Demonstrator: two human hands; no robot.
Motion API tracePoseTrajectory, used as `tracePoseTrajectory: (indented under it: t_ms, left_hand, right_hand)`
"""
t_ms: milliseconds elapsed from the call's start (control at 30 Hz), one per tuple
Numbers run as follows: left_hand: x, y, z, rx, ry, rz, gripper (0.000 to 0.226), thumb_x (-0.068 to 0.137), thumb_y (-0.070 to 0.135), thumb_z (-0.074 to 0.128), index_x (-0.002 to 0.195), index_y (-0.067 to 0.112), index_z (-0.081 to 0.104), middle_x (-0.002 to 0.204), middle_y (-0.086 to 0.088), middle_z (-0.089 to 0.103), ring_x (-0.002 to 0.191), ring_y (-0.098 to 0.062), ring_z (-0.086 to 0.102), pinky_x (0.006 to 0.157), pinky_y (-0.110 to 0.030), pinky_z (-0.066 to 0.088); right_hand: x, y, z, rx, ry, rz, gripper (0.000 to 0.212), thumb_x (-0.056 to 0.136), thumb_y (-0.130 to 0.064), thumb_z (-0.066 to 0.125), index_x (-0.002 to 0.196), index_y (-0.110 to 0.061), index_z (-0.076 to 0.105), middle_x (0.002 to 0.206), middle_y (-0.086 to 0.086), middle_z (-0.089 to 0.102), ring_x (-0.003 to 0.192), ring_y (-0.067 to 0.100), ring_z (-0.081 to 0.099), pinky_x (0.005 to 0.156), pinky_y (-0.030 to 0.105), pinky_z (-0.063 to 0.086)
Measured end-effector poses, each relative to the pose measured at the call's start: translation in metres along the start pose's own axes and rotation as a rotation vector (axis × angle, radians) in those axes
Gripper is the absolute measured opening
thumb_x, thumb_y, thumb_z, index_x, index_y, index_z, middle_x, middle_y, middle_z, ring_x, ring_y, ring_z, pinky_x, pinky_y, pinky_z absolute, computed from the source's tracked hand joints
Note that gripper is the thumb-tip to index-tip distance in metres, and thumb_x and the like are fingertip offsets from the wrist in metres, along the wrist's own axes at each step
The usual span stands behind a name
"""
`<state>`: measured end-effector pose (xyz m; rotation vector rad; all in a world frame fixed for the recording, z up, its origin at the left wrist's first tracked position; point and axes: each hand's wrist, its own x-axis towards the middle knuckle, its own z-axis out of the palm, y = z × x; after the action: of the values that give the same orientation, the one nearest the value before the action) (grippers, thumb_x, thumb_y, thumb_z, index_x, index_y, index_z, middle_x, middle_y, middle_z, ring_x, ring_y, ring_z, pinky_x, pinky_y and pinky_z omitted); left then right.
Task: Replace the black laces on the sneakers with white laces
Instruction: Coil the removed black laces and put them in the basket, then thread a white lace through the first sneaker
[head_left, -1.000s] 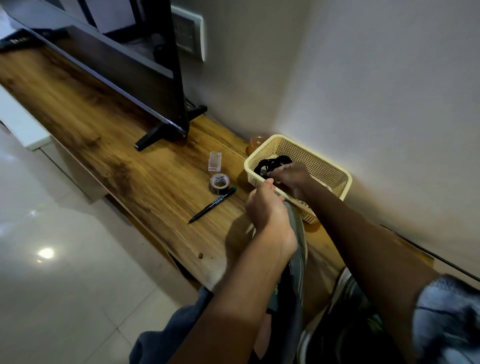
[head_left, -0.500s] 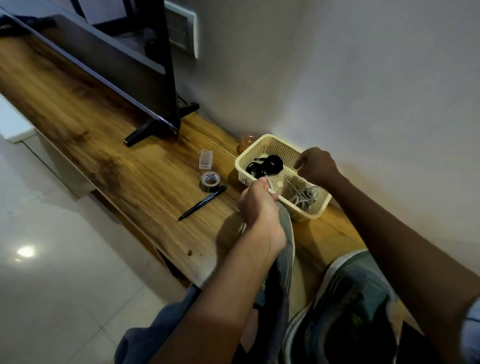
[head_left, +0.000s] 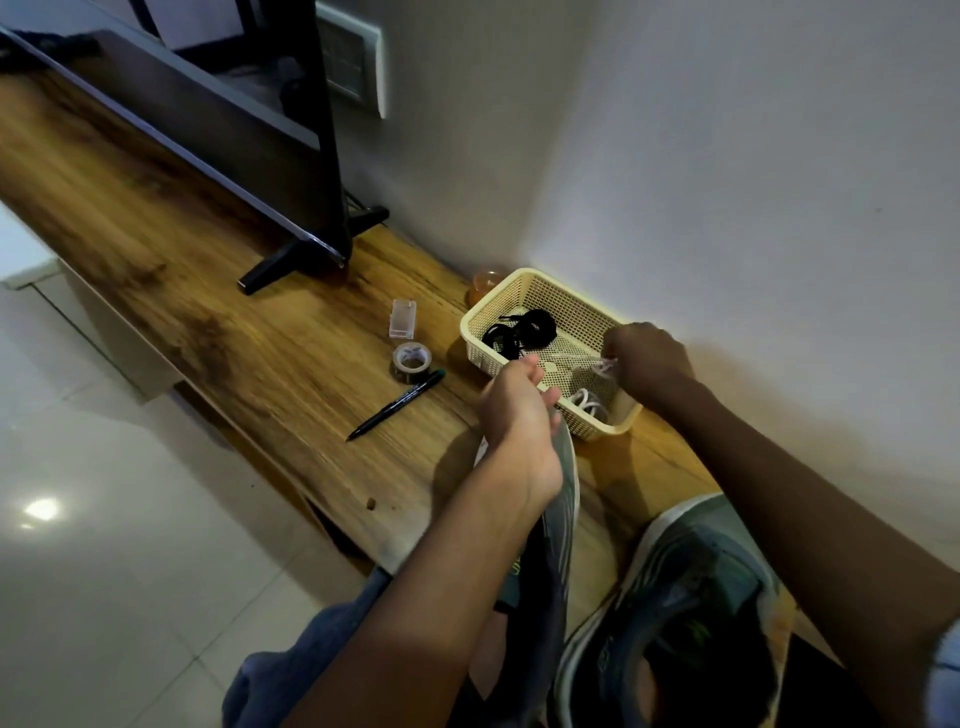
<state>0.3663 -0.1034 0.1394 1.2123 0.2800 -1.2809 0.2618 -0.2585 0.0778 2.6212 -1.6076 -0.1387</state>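
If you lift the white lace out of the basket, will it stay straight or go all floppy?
Probably floppy: the white lace lies in loose curls in the basket, and the bit the right hand pinches looks bent. Likely very light too, being thin. It may drag along its other loops.

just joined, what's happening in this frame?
A person is swapping sneaker laces. The left hand grips a grey sneaker on edge at the table edge. The right hand pinches a white lace over the cream basket, which also holds coiled black laces. A second sneaker lies nearby.
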Motion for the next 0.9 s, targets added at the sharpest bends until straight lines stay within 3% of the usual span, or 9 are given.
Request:
tracePoseTrajectory:
  t_ms: [233, 333, 500, 600, 700, 800, 900]
  left_hand:
    - [-0.001, -0.008, 0.004, 0.104, -0.074, 0.039, 0.019, 0.096, 0.019, 0.048, 0.083, 0.023, 0.061, 0.089, 0.010, 0.063, 0.071, -0.007, 0.058, 0.060, -0.021, 0.041]
    - [-0.005, -0.017, 0.007, 0.222, -0.200, 0.094, 0.015, 0.096, 0.020, 0.050, 0.090, 0.022, 0.063, 0.094, 0.008, 0.065, 0.078, -0.008, 0.060, 0.062, -0.021, 0.042]
    - [-0.011, -0.039, 0.011, 0.530, -0.468, 0.234, 0.020, 0.097, 0.022, 0.051, 0.114, 0.021, 0.062, 0.105, 0.005, 0.064, 0.089, -0.012, 0.060, 0.072, -0.024, 0.045]
    - [-0.014, -0.052, 0.012, 0.631, -0.612, 0.222, 0.020, 0.097, 0.028, 0.053, 0.115, 0.024, 0.061, 0.102, 0.005, 0.064, 0.094, -0.011, 0.060, 0.081, -0.029, 0.046]
    - [-0.014, -0.063, 0.011, 0.683, -0.707, 0.251, 0.016, 0.094, 0.021, 0.058, 0.108, 0.020, 0.065, 0.096, 0.000, 0.067, 0.088, -0.010, 0.063, 0.077, -0.025, 0.051]
    - [-0.011, -0.069, 0.011, 0.661, -0.684, 0.313, 0.016, 0.090, 0.008, 0.063, 0.105, 0.009, 0.067, 0.085, -0.005, 0.067, 0.072, -0.008, 0.063, 0.064, -0.018, 0.053]
    - [-0.008, -0.069, 0.011, 0.656, -0.591, 0.358, 0.013, 0.089, 0.002, 0.062, 0.101, 0.006, 0.067, 0.081, -0.006, 0.066, 0.064, -0.006, 0.063, 0.057, -0.015, 0.053]
  right_hand:
    - [-0.027, 0.035, -0.047, 0.608, 0.402, 0.154, 0.013, 0.078, -0.001, 0.072, 0.090, -0.006, 0.074, 0.088, 0.013, 0.073, 0.080, 0.024, 0.069, 0.076, 0.036, 0.056]
    - [-0.072, 0.033, -0.069, 1.051, 0.425, 0.269, 0.016, 0.077, 0.000, 0.074, 0.087, -0.013, 0.071, 0.078, 0.009, 0.071, 0.070, 0.024, 0.068, 0.069, 0.037, 0.059]
    - [-0.144, 0.018, -0.071, 1.467, 0.350, 0.367, 0.019, 0.079, 0.003, 0.071, 0.097, 0.000, 0.069, 0.081, 0.012, 0.072, 0.065, 0.015, 0.067, 0.062, 0.023, 0.056]
    - [-0.166, 0.015, -0.056, 1.594, 0.286, 0.405, 0.022, 0.077, -0.002, 0.072, 0.098, -0.001, 0.070, 0.083, 0.011, 0.074, 0.070, 0.018, 0.069, 0.062, 0.023, 0.055]
    - [-0.178, 0.015, -0.042, 1.645, 0.260, 0.464, 0.023, 0.077, -0.005, 0.072, 0.100, -0.002, 0.070, 0.085, 0.011, 0.075, 0.073, 0.018, 0.069, 0.061, 0.021, 0.054]
    - [-0.180, 0.016, -0.036, 1.628, 0.241, 0.477, 0.020, 0.079, -0.006, 0.072, 0.099, -0.006, 0.071, 0.087, 0.009, 0.075, 0.074, 0.018, 0.069, 0.063, 0.021, 0.054]
    - [-0.180, 0.017, -0.032, 1.666, 0.223, 0.488, 0.016, 0.083, -0.012, 0.071, 0.098, -0.009, 0.071, 0.092, 0.010, 0.074, 0.082, 0.023, 0.069, 0.076, 0.035, 0.054]
